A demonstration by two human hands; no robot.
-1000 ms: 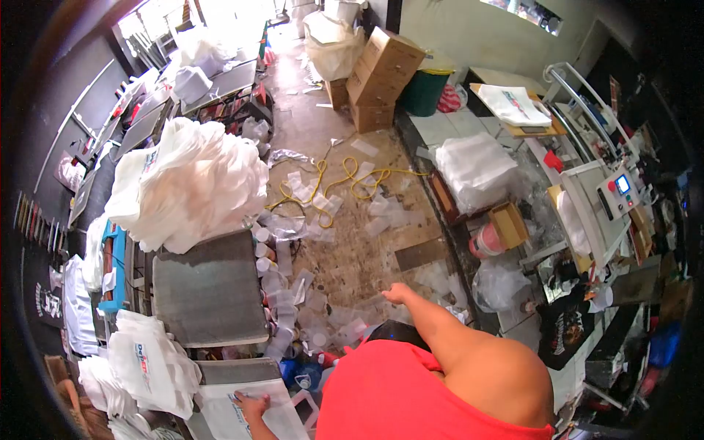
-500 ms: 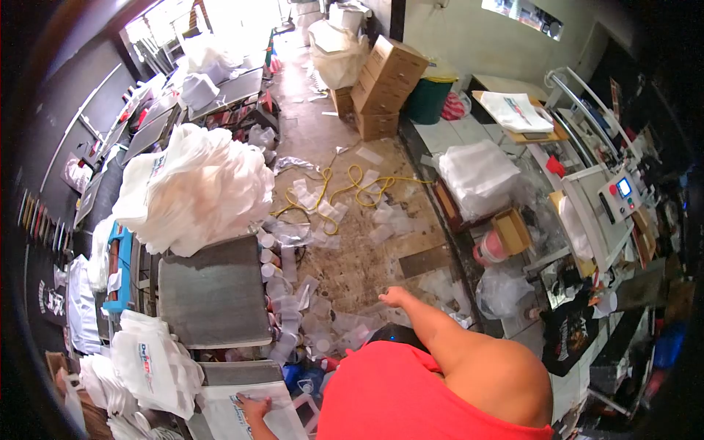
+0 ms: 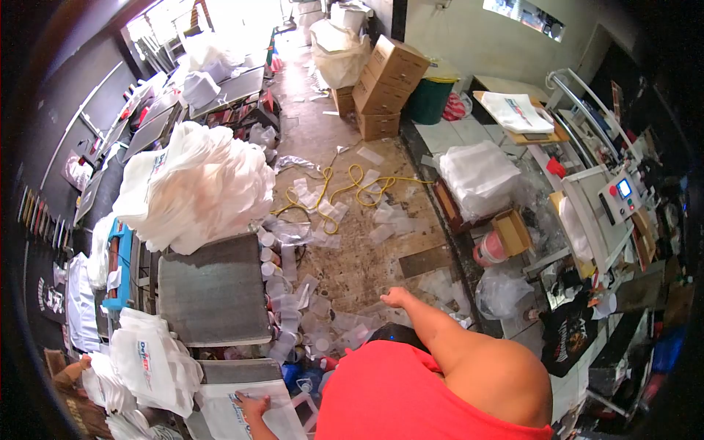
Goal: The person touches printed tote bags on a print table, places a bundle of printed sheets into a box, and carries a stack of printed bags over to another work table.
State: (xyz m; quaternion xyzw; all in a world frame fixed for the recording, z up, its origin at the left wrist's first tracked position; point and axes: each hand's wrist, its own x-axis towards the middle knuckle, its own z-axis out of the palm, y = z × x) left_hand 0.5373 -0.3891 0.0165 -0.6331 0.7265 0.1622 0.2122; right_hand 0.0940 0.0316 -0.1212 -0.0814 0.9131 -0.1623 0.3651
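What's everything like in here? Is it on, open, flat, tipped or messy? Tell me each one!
Left hand: fingers spread, resting on the printed white piece.
Right hand: held out, grip unclear.
Printed white piece: lying flat.
White heap: messy, piled up.
Yellow cord: loosely looped.
Screen: lit.
Small cardboard box: open.
Tall cardboard box: tilted.
Clear plastic bag: crumpled.

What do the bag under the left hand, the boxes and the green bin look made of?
Bag: thin, matte white sheet, likely nonwoven fabric; it lies limp and shows little gloss, though plastic film is possible.
Boxes: almost certainly cardboard, matte brown, with flat panels and straight edges.
Bin: probably rigid plastic, smooth-walled and evenly coloured; painted metal can't be ruled out.
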